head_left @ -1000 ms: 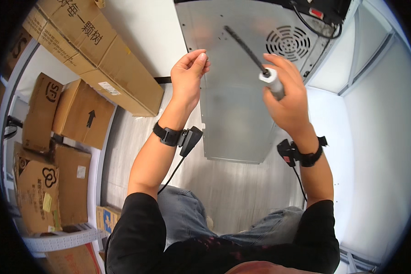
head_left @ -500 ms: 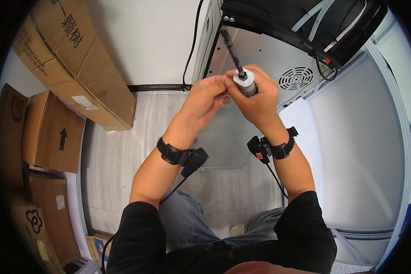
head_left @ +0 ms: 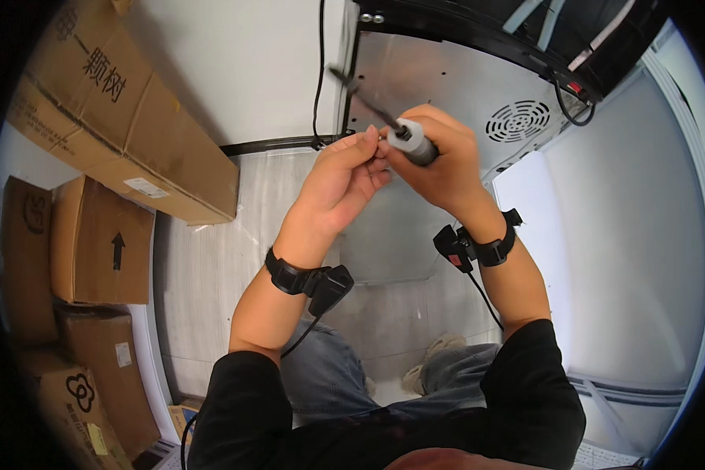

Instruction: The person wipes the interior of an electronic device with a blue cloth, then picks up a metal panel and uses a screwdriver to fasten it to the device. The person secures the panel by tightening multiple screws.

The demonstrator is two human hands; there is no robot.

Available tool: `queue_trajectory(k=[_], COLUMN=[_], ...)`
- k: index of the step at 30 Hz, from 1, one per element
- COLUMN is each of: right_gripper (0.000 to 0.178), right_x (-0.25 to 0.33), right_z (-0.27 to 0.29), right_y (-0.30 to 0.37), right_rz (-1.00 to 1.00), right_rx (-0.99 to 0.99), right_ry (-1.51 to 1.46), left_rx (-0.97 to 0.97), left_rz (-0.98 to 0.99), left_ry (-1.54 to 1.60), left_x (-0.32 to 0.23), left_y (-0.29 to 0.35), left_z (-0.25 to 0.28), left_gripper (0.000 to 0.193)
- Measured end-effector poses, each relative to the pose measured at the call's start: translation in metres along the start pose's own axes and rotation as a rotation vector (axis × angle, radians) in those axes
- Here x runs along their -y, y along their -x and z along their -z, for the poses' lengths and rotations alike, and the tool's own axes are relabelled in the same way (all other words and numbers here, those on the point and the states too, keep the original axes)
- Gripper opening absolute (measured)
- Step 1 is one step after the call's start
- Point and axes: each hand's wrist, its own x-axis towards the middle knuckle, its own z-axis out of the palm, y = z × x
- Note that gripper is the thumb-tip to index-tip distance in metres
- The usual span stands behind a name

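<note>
My right hand (head_left: 450, 160) is wrapped round a grey cylindrical hand tool (head_left: 417, 144), whose thin dark shaft (head_left: 374, 104) sticks out toward the far left. The shaft is blurred, and the tool's exact kind does not show. Close beside it, my left hand (head_left: 338, 176) has its thumb and forefinger pinched together against the right hand's fingertips. Something tiny may sit between them, too small to make out. Both hands are above the lower part of a metal cabinet panel (head_left: 415, 70), in front of its round vent (head_left: 518, 121).
Brown cardboard boxes (head_left: 145, 133) stand along the left, several more (head_left: 102, 243) stacked nearer. A black cable (head_left: 319, 70) hangs down the white wall. Far right is an open black housing (head_left: 478, 23) with pale tubes; a pale translucent panel (head_left: 627, 235) rises at the right.
The tool's shaft has swung to the left, and its body has tilted with it. The left fingers have spread a little below the pinch. The view has shifted slightly.
</note>
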Motion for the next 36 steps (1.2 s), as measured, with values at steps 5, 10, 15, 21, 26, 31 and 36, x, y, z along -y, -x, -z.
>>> queue_trajectory(k=[5, 10, 15, 21, 26, 31, 36], right_gripper=[0.030, 0.026, 0.027, 0.021, 0.019, 0.018, 0.017], right_x=[0.002, 0.001, -0.004, -0.007, -0.010, -0.005, -0.006], right_z=[0.007, 0.020, 0.020, 0.023, 0.021, 0.020, 0.020], right_y=[-0.012, -0.033, -0.033, -0.031, -0.034, -0.035, -0.034], right_rz=[0.136, 0.316, 0.411, 0.372, 0.385, 0.382, 0.347], right_rx=[0.042, -0.051, -0.105, -0.152, -0.165, -0.190, -0.189], right_ry=[0.064, 0.200, 0.270, 0.255, 0.267, 0.306, 0.323], left_rx=[-0.086, -0.538, -0.780, -0.837, -0.923, -0.983, -0.922], left_rz=[-0.058, -0.412, -0.538, -0.462, -0.497, -0.514, -0.382], left_ry=[-0.116, -0.702, -0.946, -1.091, -1.237, -1.209, -0.878], left_x=[-0.005, 0.014, 0.059, 0.070, 0.090, 0.104, 0.098], left_y=[0.002, 0.002, -0.006, -0.003, -0.007, -0.012, -0.008], left_z=[0.002, 0.034, 0.092, 0.096, 0.109, 0.115, 0.106], left_gripper=[0.017, 0.023, 0.030, 0.037, 0.038, 0.036, 0.028])
